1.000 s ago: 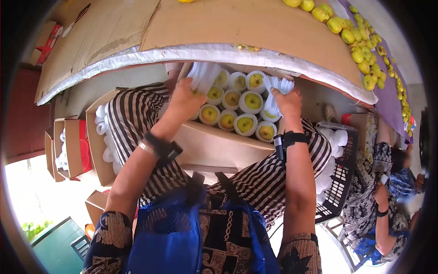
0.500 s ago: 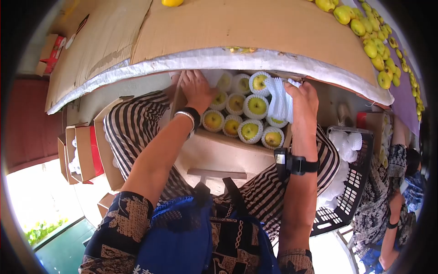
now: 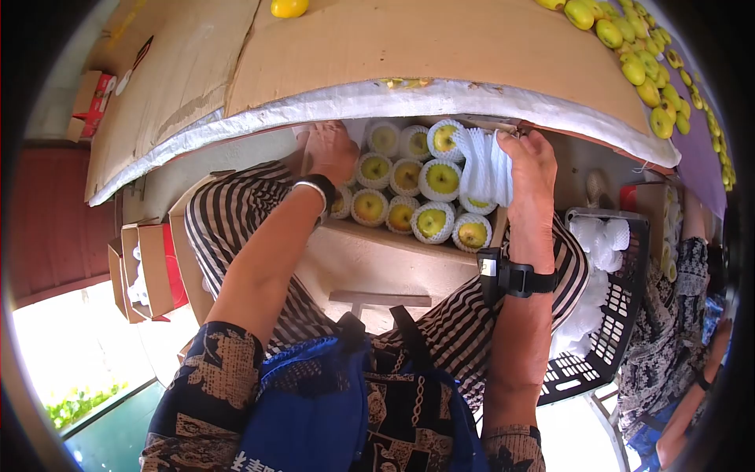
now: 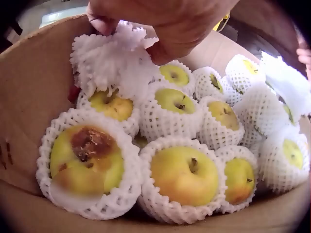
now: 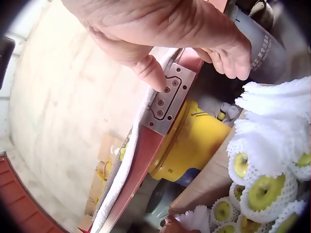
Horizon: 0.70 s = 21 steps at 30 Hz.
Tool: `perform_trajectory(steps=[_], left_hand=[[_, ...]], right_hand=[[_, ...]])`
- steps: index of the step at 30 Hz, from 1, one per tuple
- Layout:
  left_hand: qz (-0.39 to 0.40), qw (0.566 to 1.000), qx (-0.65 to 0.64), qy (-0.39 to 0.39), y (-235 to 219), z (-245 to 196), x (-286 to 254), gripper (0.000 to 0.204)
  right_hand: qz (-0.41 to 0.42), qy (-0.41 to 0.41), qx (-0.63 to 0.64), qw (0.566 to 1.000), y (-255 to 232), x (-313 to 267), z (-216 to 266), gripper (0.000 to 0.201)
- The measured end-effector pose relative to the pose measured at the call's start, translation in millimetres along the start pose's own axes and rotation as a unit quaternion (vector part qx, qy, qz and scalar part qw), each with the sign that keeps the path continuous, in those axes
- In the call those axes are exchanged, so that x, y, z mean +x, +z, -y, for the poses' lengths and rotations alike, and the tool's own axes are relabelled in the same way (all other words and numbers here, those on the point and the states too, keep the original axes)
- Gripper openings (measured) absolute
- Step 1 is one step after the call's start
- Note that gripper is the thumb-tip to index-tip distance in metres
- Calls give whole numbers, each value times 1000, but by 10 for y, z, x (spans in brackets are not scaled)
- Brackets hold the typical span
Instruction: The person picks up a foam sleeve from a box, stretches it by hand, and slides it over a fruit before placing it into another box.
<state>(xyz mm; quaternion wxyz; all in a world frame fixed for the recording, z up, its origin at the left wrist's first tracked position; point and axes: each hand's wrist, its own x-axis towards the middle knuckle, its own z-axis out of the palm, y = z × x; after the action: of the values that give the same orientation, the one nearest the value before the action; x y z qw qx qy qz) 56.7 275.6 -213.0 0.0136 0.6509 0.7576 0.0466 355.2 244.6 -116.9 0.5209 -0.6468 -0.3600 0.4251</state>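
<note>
My left hand (image 3: 330, 149) is at the left end of an open cardboard box (image 3: 409, 240) of yellow-green apples in white foam nets. In the left wrist view its thumb and fingers pinch a bunch of foam nets (image 4: 112, 63) over the back apples. Nearest that camera, one apple (image 4: 87, 160) has a brown rotten patch. My right hand (image 3: 532, 161) is at the box's right end with loosely bent fingers. Beside its thumb, a stack of flattened foam nets (image 3: 486, 165) lies across the right-hand apples. In the right wrist view that hand (image 5: 170, 29) is apart from the stack.
A cardboard-covered table (image 3: 440, 47) overhangs the box's far side, with loose apples (image 3: 649, 86) at its right. A black crate (image 3: 621, 315) with foam nets stands right of my knee; boxes (image 3: 145, 267) stand left. A yellow bucket (image 5: 194, 141) is behind the box.
My left hand has moved down and left into the box's corner with its foam nets. My right hand has laid its stack over the apples and let go, shifting slightly right.
</note>
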Motion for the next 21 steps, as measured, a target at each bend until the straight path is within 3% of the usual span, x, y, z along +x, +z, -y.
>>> perform_trajectory(steps=[3, 7, 8, 9, 11, 13, 16, 19, 20, 21], left_hand=[[-43, 999, -19, -9, 46, 113, 51, 47], [-22, 1000, -12, 16, 17, 100, -48, 46], [-41, 999, -13, 25, 132, 130, -40, 48], [-81, 996, 9, 44, 147, 103, -101, 50], [-99, 992, 10, 83, 407, 229, -5, 64], [2, 999, -20, 45, -11, 32, -65, 65], [-44, 995, -3, 95, -123, 53, -156, 58], [4, 997, -11, 77, -347, 71, -225, 38], [-44, 992, -22, 112, -171, 212, -173, 29], [12, 995, -38, 87, -196, 235, -147, 24]], right_hand=[[-4, 10, 6, 1000, -10, -2, 19, 82], [-2, 13, 60, 998, 40, 88, -84, 76], [43, 9, 88, 995, 33, 56, 27, 74], [10, 0, 100, 995, 47, 178, -260, 78], [17, 16, 93, 995, 58, 76, -79, 83], [4, 23, 100, 995, 42, 12, -8, 83], [-4, 36, 95, 995, 54, -47, 173, 82], [-15, 34, 95, 995, 33, -37, 128, 77], [-16, 30, 101, 994, 33, -20, 103, 76], [-17, 26, 107, 994, 34, -12, 80, 76]])
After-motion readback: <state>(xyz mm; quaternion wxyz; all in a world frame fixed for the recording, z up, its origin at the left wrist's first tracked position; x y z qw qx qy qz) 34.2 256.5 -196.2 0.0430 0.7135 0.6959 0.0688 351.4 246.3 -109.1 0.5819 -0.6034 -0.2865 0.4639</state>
